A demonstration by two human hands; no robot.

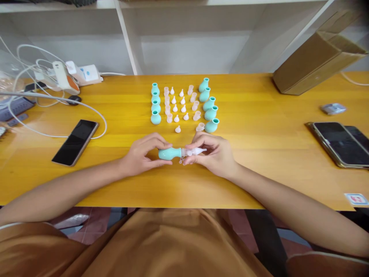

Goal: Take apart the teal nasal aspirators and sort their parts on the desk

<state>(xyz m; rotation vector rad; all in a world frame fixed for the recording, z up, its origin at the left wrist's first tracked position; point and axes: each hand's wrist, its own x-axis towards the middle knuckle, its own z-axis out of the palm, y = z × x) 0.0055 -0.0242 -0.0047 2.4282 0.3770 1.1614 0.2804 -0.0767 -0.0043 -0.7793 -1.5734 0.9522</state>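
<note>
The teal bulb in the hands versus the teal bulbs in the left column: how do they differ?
The held teal bulb lies sideways, off the table; the left-column bulbs stand upright on the wooden table. The held bulb has a clear tip at its neck; the column bulbs' necks are bare. Same teal colour and rounded shape.
</note>
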